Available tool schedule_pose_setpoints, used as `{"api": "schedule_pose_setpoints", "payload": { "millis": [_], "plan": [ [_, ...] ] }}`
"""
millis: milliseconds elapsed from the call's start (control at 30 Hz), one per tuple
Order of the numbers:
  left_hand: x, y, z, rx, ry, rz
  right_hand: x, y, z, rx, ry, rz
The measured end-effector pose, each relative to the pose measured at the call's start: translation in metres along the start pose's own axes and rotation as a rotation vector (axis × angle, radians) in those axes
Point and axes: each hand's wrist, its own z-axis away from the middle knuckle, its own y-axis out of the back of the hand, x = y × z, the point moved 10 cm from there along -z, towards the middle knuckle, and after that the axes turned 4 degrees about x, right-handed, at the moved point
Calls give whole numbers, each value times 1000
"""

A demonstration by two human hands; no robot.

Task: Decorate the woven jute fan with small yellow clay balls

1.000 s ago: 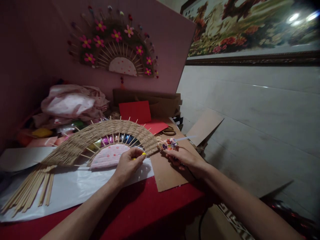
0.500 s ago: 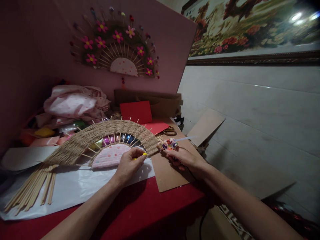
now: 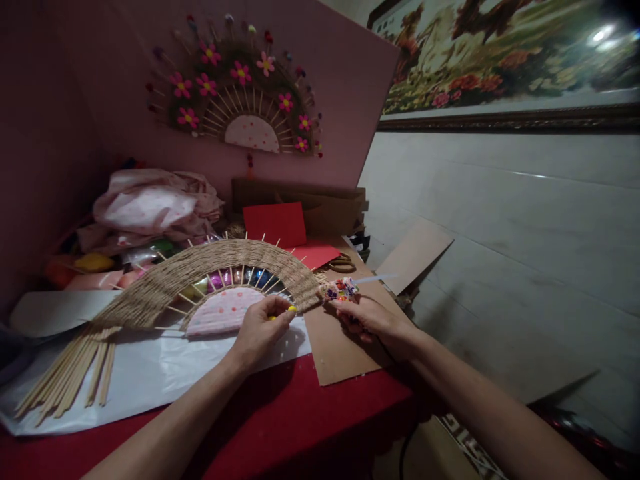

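A woven fan [image 3: 240, 257] of twine and thin sticks, with a pink spotted cloth half-circle [image 3: 225, 311] at its base, lies across the table. My left hand [image 3: 263, 327] is closed at the fan's lower right end, pinching a small yellow ball [image 3: 292, 309] between thumb and finger. A second bit of yellow shows under the fingers. My right hand [image 3: 375, 320] is wrapped round a gem-covered hot glue gun [image 3: 339, 289], with a clear glue stick [image 3: 377, 277] poking out of its back. The gun's nozzle points left, close to the fan's right end; whether it touches is unclear.
Loose wooden sticks [image 3: 67, 380] lie on white plastic [image 3: 150, 373] at left. Brown cardboard [image 3: 340, 353] lies under the right hand, with scissors [image 3: 343, 264] and red paper [image 3: 315, 253] behind. A flower-trimmed fan [image 3: 250, 100] hangs on the pink wall. Pink cloth [image 3: 155, 200] is heaped at back left.
The view has shifted slightly, so everything sits a little further right. Both hands keep nearly the same place and hold at the fan's right end.
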Motion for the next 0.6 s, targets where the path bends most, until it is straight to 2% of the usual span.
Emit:
{"api": "schedule_pose_setpoints", "payload": {
  "millis": [267,600],
  "plan": [
    [4,3,-1,38,-38,-30,5,2,-2,-9,8,-4],
    [1,1,-2,15,-34,-77,4,-1,-3,-36,6,-18]
  ]
}}
